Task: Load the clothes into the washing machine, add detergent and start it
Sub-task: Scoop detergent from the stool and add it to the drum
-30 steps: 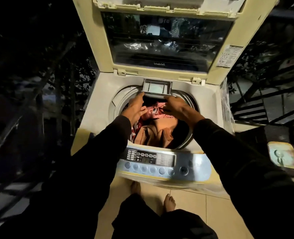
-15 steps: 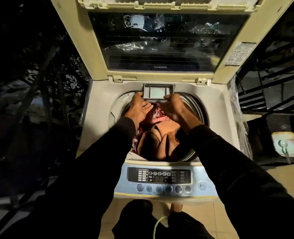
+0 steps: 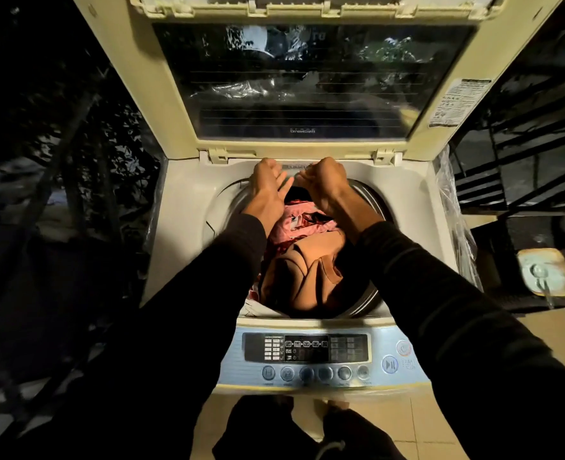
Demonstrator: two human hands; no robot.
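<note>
**Detergent drawer pushed home at the back of the open washer**

Night-dark surroundings frame a cream top-loading washing machine (image 3: pixel 181 207), standing on pale floor tiles (image 3: pixel 440 423) with its glass lid (image 3: pixel 307 81) raised upright at the back. Everything below is placed relative to the round drum opening (image 3: pixel 370 194).

Inside the opening lie the clothes (image 3: pixel 307 267): a tan garment on top, pink and red fabric behind it, filling the drum close to the rim.

Half a second ago a small detergent drawer stuck out over the far edge of the opening, held between both hands. Now only its front strip (image 3: pixel 297 167) shows, flush with the machine top just beyond the opening. The drawer looks closed, so the detergent step seems done, and closing the lid and starting the cycle appear to be what remains.

The left hand (image 3: pixel 269 184) is at the far edge of the opening, fingers extended and flat, tips at the drawer front; it holds nothing. The right hand (image 3: pixel 324 180) is just beside it, fingers curled into a loose fist against the same strip, with nothing visible in it. Both hands hover above the clothes without touching them.

On the near side of the opening sits the blue control panel (image 3: pixel 307 356), its start button (image 3: pixel 390 364) at the right end, untouched.
</note>
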